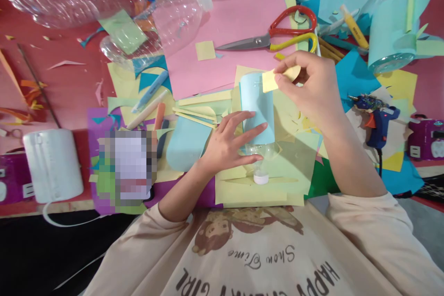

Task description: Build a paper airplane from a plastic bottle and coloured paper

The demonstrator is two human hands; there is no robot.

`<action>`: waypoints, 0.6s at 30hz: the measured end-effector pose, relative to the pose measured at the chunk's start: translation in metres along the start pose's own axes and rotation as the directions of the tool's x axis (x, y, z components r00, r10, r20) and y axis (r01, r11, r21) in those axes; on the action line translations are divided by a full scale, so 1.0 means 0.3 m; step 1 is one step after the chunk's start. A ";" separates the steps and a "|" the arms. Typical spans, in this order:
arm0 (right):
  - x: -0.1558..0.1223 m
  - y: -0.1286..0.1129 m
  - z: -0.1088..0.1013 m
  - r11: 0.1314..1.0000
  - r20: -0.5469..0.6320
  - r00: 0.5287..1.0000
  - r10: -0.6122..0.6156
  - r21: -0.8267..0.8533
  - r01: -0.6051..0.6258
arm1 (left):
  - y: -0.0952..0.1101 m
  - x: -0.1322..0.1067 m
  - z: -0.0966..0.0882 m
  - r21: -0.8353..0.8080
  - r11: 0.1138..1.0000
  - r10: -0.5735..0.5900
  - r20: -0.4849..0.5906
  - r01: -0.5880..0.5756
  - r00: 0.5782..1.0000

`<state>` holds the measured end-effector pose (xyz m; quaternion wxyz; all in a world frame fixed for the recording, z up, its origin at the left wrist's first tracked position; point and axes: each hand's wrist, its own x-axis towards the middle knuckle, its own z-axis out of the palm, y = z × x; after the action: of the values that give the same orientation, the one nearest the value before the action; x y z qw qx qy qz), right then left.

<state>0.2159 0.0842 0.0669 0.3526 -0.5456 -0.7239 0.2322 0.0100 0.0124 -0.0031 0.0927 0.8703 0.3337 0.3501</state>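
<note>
- One bottle (264, 137), wrapped in one pale blue sheet (255, 95), lies before the person, its one white cap (261, 179) toward the person's body.
- Left hand (227, 143): fingers spread wide, laid across the bottle's wrap.
- Right hand (312, 85): thumb and fingertips pinching one yellow slip (269, 82) at the bottle's far end; from here I cannot tell whether slip and wrap touch.
- Beyond the bottle: one pair of scissors (259, 42) and one yellow square (206, 50), on one pink sheet (236, 14).
- Right of the bottle: one blue glue gun (379, 127).
- Well left of the bottle: one white pouch (52, 166).
</note>
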 end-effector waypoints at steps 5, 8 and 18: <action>0.002 0.000 0.004 0.999 0.033 0.999 -0.021 -0.046 0.022 | -0.001 -0.001 0.000 -0.010 1.000 0.007 -0.002 -0.007 1.000; 0.004 -0.004 0.003 0.998 0.047 0.999 -0.001 -0.059 0.004 | -0.001 -0.002 0.000 -0.016 1.000 0.004 -0.003 -0.004 1.000; 0.005 -0.004 -0.008 0.985 0.151 0.988 0.016 0.166 -0.042 | -0.003 -0.002 0.001 -0.040 0.999 0.006 -0.007 -0.006 1.000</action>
<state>0.2167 0.0851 0.0696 0.3390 -0.5054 -0.7180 0.3379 0.0095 0.0129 -0.0041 0.1081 0.8681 0.3243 0.3600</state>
